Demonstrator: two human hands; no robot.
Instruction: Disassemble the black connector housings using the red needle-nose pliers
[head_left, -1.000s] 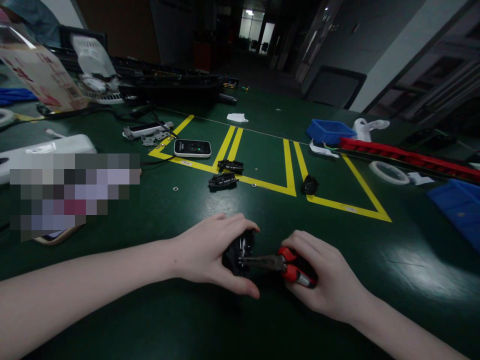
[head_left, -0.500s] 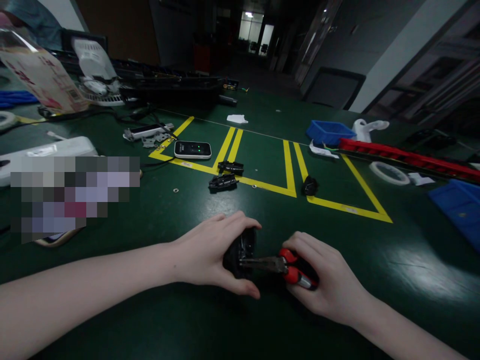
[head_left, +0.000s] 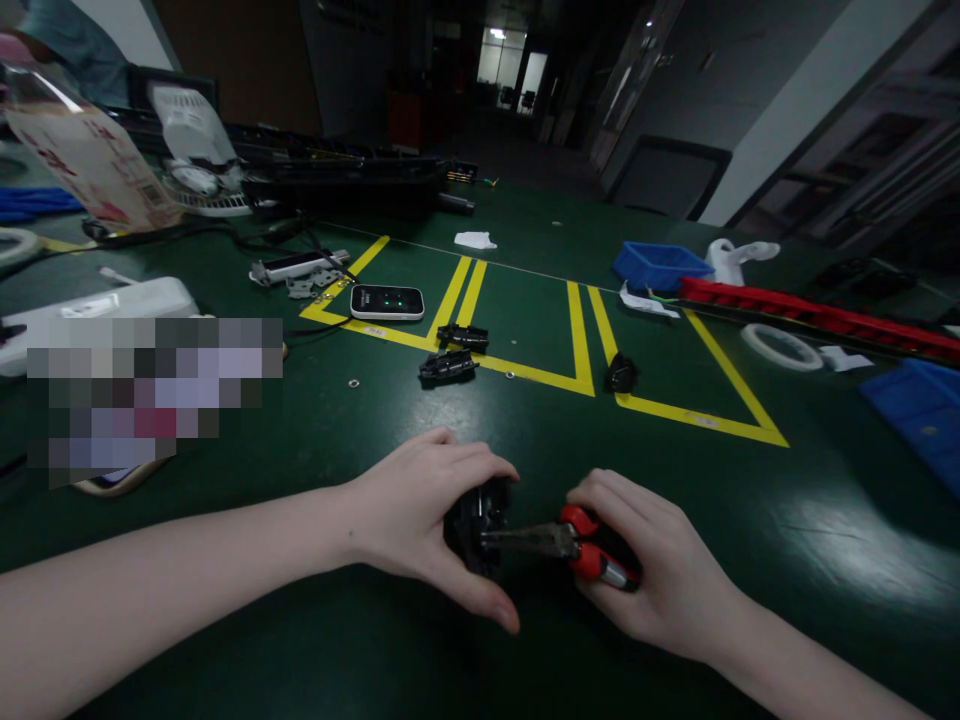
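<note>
My left hand point(head_left: 420, 515) curves around a black plastic part point(head_left: 474, 525), with the fingers behind it and the thumb stretched out below, away from it. In my right hand point(head_left: 652, 565) are long-nose pliers point(head_left: 536, 541) with red and black handles. The jaw tips point left and meet the black part; what they grip, if anything, is too dark to make out. Farther up the table lie two similar black pieces, a lower one point(head_left: 448, 367) and an upper one point(head_left: 463, 337). Another black piece point(head_left: 622, 373) rests by the yellow tape to the right.
Yellow tape point(head_left: 525, 374) marks areas on the green table point(head_left: 315, 620). A small device with green lights point(head_left: 387, 302) lies inside the left one. Blue bins point(head_left: 661, 265), a tape roll point(head_left: 780, 346) and a long red strip point(head_left: 810, 312) are on the right. A bottle point(head_left: 90, 160) stands far left.
My left thumb has swung lower, away from the black part, which looks slightly turned. The right hand and pliers have shifted a little downward; the pliers' tips stay at the part.
</note>
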